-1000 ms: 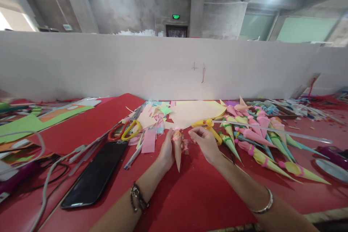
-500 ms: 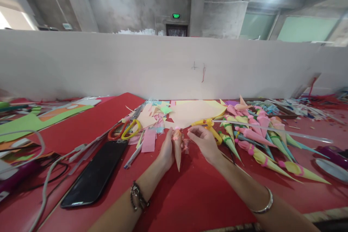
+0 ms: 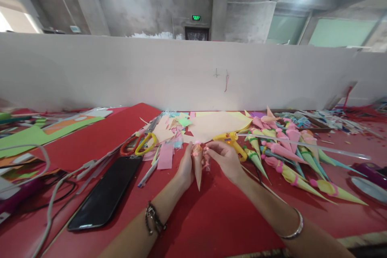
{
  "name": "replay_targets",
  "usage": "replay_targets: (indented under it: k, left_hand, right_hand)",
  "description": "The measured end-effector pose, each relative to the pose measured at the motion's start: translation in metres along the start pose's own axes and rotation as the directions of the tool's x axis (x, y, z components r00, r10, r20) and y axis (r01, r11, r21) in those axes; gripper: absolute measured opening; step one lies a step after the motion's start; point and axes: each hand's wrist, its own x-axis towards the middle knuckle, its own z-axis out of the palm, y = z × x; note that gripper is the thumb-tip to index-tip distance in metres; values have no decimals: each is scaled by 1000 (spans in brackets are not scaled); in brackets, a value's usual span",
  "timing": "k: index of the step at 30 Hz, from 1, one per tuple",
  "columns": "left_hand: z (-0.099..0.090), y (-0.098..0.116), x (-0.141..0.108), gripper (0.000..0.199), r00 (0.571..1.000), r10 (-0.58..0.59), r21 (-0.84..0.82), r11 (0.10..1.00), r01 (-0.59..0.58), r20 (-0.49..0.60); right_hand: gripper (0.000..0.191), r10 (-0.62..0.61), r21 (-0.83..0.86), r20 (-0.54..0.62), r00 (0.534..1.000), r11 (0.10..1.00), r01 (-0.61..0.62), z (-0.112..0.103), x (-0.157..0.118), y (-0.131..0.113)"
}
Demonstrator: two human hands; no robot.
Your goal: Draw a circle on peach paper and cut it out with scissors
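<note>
The left hand holds a peach paper cone in a closed grip, tip at six o'clock. The right hand has thumb and forefinger close together at the cone's two o'clock; whether they pinch anything, cannot tell. A dark-rimmed tray, farther towards two, contains small blue pieces. The desk is red; a pale partition stands at twelve.

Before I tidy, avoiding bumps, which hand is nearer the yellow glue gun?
Right hand, just this side of the glue gun; the left hand is farther left, holding a paper cone.
</note>
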Motion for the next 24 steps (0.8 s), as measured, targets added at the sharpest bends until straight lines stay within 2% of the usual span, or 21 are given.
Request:
replay_targets:
  k: [5, 7, 14, 24]
  left_hand:
    - [-1, -2, 0, 31, 999, 24, -23, 999, -24, 34]
    - [-1, -3, 0, 30, 999, 6, -41, 999, -4, 47]
    - [0, -2, -1, 29, 997, -41, -56, 997, 45, 71]
    - [2, -1, -4, 30, 993, -25, -25, 999, 28, 116]
  right_hand:
    - [5, -213, -244, 67, 975, 944, 223, 0, -5, -6]
    - [6, -249, -277, 95, 964, 923, 266, 1, -6, -8]
    - [10, -252, -331, 126, 959, 901, 281, 1, -6, -7]
    - [11, -269, -355, 148, 952, 884, 305, 0, -6, -4]
